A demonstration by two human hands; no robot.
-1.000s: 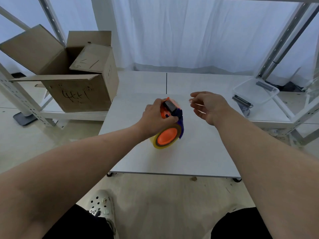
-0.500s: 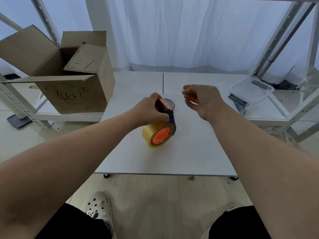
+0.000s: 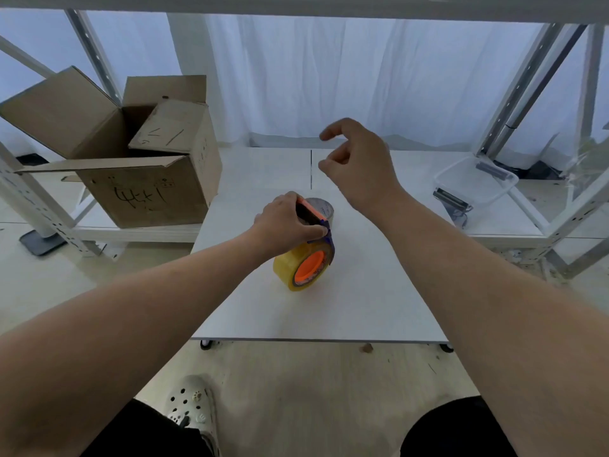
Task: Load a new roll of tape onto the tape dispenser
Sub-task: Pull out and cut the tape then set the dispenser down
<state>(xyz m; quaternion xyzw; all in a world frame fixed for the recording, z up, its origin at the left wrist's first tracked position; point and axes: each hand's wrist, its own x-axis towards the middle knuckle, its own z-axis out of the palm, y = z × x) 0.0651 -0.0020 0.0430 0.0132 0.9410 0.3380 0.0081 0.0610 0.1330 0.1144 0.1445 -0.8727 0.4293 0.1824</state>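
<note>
Item: dispenser [image 3: 317, 216], orange, yellow roll [image 3: 286, 266] mounted, upright at mid-surface [image 3: 362, 308]. Left hand [image 3: 286, 222]: fingers [image 3: 311, 231] curled over its top, gripping. Right hand [image 3: 362, 166]: raised beyond it, fingers loosely curled, holding nothing visible.

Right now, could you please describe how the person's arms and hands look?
The left hand and right hand are bare: no gloves, rings or watch show. The left forearm and right forearm are bare too, with no sleeves, straps or markings in view.
</note>
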